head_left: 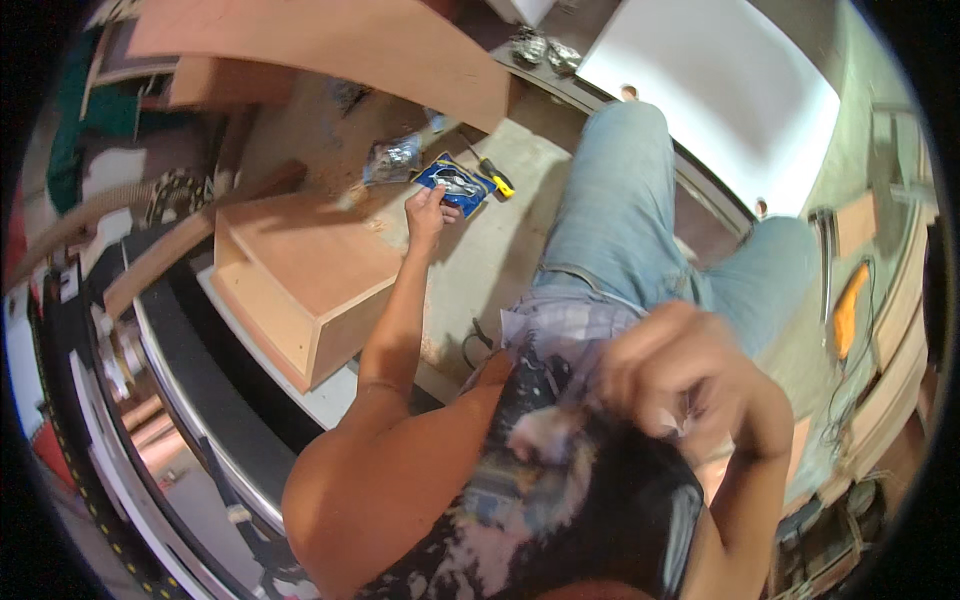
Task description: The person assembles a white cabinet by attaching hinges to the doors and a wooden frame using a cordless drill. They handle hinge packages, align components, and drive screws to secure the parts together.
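Observation:
My left hand [430, 213] is stretched forward, its fingers closed on a blue packet [458, 186] with a clear window that shows shiny metal pieces. Just beyond the packet lies a yellow-and-black screwdriver [495, 178] on the floor. A clear plastic bag of metal parts [394, 159] rests to the left of the packet. My right hand [680, 370] is raised close in front of my body, with the fingers bent. Motion blurs it, and whether anything is in it cannot be made out.
An open wooden box [320, 270] stands left of my arm. A white panel [720, 90] with round holes lies beyond my knees. Curved wooden board [330, 45] spans the far left. On the right lies an orange corded tool [850, 310] beside wooden strips [890, 390].

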`<state>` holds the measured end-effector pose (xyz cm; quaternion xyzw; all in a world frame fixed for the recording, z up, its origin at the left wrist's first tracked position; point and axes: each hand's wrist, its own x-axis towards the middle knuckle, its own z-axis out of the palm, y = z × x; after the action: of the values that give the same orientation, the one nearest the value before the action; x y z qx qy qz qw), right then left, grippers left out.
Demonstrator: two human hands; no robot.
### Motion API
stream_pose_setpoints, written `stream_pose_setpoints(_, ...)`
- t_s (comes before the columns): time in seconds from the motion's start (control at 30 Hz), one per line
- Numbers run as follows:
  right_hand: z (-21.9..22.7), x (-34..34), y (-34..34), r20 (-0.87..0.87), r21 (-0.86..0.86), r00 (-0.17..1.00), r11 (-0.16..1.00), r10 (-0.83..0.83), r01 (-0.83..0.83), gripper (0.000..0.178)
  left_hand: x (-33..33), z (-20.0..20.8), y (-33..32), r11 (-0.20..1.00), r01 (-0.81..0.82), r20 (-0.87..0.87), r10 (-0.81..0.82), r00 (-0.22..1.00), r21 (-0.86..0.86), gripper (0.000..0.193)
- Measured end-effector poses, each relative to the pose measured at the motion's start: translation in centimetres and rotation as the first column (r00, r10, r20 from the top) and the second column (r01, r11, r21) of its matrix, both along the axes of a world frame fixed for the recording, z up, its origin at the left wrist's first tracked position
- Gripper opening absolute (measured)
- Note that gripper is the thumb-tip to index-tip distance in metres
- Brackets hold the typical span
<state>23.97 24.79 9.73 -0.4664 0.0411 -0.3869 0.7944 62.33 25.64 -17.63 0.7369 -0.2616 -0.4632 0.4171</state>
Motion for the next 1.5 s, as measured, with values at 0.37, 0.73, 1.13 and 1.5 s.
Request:
stream_pose_setpoints(0.37, -4.9, -7.0, 5.6, -0.128, -0.027, 0.965, 0.972, 0.229, -0.234, 0.026, 18.6, 3.1, -14.9, 0.879, -0.342, 0.144, 0.406, 0.903, -0.332, 0.023)
stream_pose_setpoints(0.73, -10.0, -16.2, 6.8, -0.299, 0.287, 0.585, 0.514, -0.754, 0.809, 0.029, 2.1, -17.0, -9.7, 0.765, 0.423, 0.126, -0.540, 0.832, 0.486, 0.046)
stream_pose_setpoints(1.13, -14.5, -17.2, 9.9, -0.325, 0.560, 0.723, 0.492, -0.610, 0.667, 0.044, -13.2, -9.0, -19.8, 0.922, 0.373, 0.476, -0.283, 0.833, -0.106, 0.026)
stream_pose_setpoints(1.5, -14.9, -17.2, 11.8, -0.170, 0.587, 0.736, 0.532, -0.656, 0.610, 0.048, -17.6, -7.7, -26.7, 0.809, 0.578, 0.750, -0.447, 0.488, 0.106, 0.014)
